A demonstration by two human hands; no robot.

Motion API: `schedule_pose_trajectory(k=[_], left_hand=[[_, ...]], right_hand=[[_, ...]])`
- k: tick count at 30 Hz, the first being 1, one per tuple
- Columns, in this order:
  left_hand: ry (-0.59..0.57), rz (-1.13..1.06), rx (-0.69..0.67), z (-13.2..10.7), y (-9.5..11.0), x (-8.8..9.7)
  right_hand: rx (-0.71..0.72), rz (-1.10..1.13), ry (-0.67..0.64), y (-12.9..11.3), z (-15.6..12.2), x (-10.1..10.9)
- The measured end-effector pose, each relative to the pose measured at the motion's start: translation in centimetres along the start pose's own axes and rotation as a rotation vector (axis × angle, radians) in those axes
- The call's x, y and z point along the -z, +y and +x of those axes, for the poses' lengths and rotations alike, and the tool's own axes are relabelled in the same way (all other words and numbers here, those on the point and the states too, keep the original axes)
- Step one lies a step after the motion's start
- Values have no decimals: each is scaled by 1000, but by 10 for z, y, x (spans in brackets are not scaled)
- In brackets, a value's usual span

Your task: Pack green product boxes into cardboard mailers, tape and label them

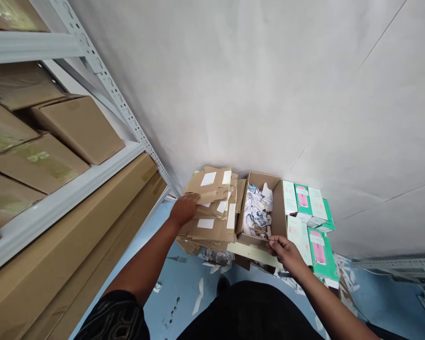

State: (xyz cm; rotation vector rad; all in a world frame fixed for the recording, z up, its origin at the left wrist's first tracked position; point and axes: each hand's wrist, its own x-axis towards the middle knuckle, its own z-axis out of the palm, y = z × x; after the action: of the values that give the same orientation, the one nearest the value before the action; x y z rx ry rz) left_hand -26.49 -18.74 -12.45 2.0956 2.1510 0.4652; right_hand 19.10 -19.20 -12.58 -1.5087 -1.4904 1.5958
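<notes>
My left hand (184, 208) rests on the left side of a stack of flattened cardboard boxes (212, 212) with white labels, which stands on the blue floor against the wall; its fingers curl at the stack's edge. My right hand (285, 250) grips the near flap of an open cardboard box (278, 212) filled with torn paper scraps (257, 212), fingers pinched on the flap's edge.
Green and white product boxes (311, 222) are stacked right of the open box. A metal shelving rack (102, 75) with brown cartons (78, 127) fills the left. Long cartons (74, 255) lie below it. Paper scraps litter the blue floor (184, 283). A white wall stands behind.
</notes>
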Motion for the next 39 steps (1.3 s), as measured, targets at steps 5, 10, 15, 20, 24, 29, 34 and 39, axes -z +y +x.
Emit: schedule_pose_trajectory(k=[5, 10, 15, 20, 24, 29, 34, 39], left_hand=[[392, -336, 259, -29, 14, 50], [532, -814, 336, -35, 58, 70], [290, -1089, 226, -20, 137, 56], [-46, -1235, 79, -23, 249, 25], [-319, -1285, -94, -41, 350, -7], [-534, -1211, -313, -72, 480, -54], [-599, -1021, -525, -103, 603, -92], [-616, -894, -684, -118, 694, -125]], right_hand=[[143, -105, 55, -17, -5, -3], [173, -65, 158, -12, -13, 8], [282, 46, 442, -6, -32, 53], [460, 243, 752, 1, -88, 131], [522, 344, 902, 34, -160, 196], [413, 422, 1115, 104, -259, 278], [363, 479, 1234, 165, -351, 342], [342, 637, 1237, 200, -418, 373]])
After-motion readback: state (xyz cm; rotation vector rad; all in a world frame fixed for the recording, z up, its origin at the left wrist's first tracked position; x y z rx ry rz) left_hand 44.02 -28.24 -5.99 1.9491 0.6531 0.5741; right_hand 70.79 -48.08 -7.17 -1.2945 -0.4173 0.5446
